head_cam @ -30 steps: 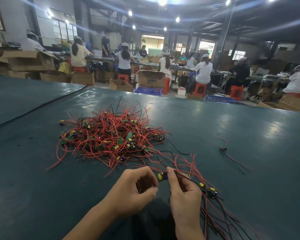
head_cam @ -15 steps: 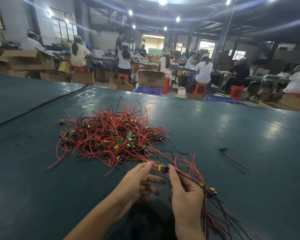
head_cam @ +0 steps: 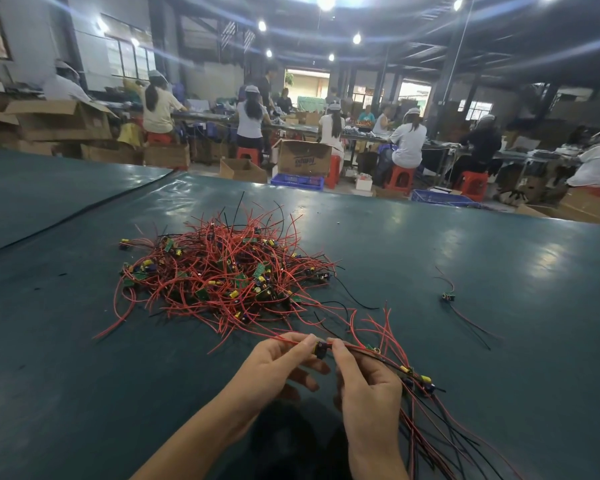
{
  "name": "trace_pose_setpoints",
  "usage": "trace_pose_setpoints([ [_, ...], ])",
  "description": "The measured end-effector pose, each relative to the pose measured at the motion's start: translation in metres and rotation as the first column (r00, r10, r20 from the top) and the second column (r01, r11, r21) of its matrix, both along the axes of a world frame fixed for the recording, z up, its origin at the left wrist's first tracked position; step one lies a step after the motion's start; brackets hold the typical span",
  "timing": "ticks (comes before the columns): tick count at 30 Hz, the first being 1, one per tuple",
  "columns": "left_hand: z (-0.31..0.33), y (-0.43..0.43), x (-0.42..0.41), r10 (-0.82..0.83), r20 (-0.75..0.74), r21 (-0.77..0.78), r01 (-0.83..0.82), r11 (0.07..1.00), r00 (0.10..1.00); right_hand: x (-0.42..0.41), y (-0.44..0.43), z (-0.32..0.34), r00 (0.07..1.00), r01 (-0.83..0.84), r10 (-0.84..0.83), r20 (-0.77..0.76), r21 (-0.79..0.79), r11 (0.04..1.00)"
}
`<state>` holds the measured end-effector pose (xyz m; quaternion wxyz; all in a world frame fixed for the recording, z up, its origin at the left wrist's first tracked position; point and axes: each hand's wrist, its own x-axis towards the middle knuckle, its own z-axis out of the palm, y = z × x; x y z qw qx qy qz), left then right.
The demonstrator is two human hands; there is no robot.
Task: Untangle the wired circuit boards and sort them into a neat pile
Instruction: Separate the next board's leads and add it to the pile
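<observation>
A tangled heap of small green circuit boards with red and black wires (head_cam: 219, 275) lies on the dark green table (head_cam: 430, 258), just beyond my hands. My left hand (head_cam: 274, 372) pinches a red wire beside a small dark board (head_cam: 321, 349) held between both hands. My right hand (head_cam: 364, 389) pinches that board's wires on the other side. A sorted bundle of boards and wires (head_cam: 420, 386) trails from under my right hand toward the near right.
One loose board with a red and a black wire (head_cam: 448, 296) lies alone to the right. Beyond the table's far edge stand cardboard boxes (head_cam: 303, 157), blue crates (head_cam: 297, 180), red stools and seated workers at benches.
My left hand opened, reached forward and took hold of the red wire next to the board. My right hand lifted the board slightly toward the heap.
</observation>
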<state>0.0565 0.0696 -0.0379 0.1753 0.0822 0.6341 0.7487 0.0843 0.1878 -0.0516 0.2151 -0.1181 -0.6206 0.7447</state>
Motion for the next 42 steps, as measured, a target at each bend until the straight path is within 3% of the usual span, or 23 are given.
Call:
trace_pose_setpoints([
  [8, -0.001, 0.001, 0.001, -0.032, -0.064, -0.017, 0.031, 0.999, 0.997, 0.003, -0.002, 0.003, 0.999, -0.014, 0.017, -0.036, 0.107, 0.994],
  [15, 0.000, -0.001, 0.000, -0.055, -0.086, -0.058, 0.050, 0.997, 0.995, 0.003, -0.002, -0.003, 0.998, -0.038, 0.029, 0.054, 0.166, 0.985],
  [18, -0.002, -0.002, -0.002, -0.021, -0.147, -0.076, 0.010, 0.997, 0.989, 0.002, 0.000, 0.001, 0.997, -0.077, 0.074, 0.025, 0.157, 0.985],
  [23, 0.003, -0.001, -0.001, 0.080, -0.326, -0.088, -0.114, 0.990, 0.942, -0.002, 0.005, 0.007, 0.994, -0.099, 0.099, 0.035, 0.010, 0.995],
  [30, 0.010, -0.010, -0.004, 0.252, -0.313, 0.053, -0.248, 0.967, 0.916, -0.009, 0.045, 0.012, 0.999, 0.031, -0.039, -0.020, -0.314, 0.949],
  [34, 0.007, -0.009, -0.004, 0.287, -0.273, 0.066, -0.280, 0.958, 0.918, -0.008, 0.039, 0.009, 0.997, 0.073, -0.080, -0.020, -0.243, 0.967],
  [37, 0.005, -0.011, -0.005, 0.278, -0.256, 0.065, -0.271, 0.961, 0.926, -0.005, 0.027, 0.006, 1.000, 0.008, -0.004, 0.019, -0.206, 0.979],
  [42, -0.002, -0.004, -0.002, 0.123, -0.306, -0.002, -0.129, 0.992, 0.944, 0.004, -0.004, 0.004, 0.987, -0.159, 0.160, -0.026, 0.053, 0.986],
])
